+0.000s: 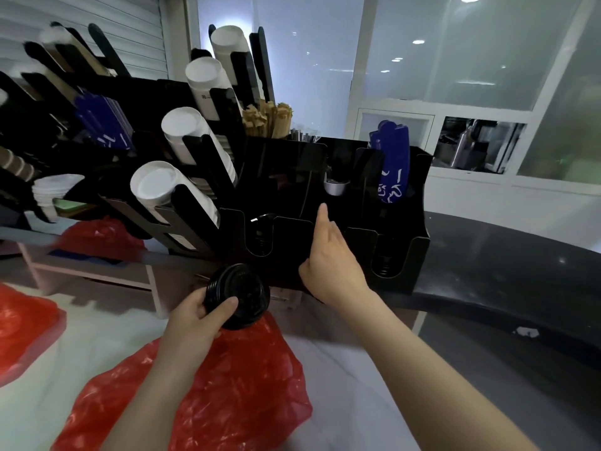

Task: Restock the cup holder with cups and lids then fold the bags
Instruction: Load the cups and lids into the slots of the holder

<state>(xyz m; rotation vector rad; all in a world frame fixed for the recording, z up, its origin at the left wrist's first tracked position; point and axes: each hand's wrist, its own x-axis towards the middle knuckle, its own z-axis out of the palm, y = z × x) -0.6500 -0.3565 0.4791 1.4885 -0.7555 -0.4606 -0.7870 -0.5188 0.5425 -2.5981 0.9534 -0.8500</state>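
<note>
My left hand (198, 315) grips a stack of black lids (240, 296) just in front of the black cup holder (286, 177). My right hand (331, 255) reaches over the holder's front lid slots, index finger stretched up toward the middle compartment, holding nothing. White cup stacks (177, 187) lie slanted in the holder's left racks. More black lids (385, 262) sit in the right front slot. A red plastic bag (234, 395) lies crumpled on the counter under my forearms.
Two more red bags (97, 236) (22, 327) lie to the left. Wooden stirrers (266, 120) and blue packets (392, 161) stand in the holder's rear compartments. A dark rounded counter (507, 265) runs to the right. A mirror wall on the left reflects the racks.
</note>
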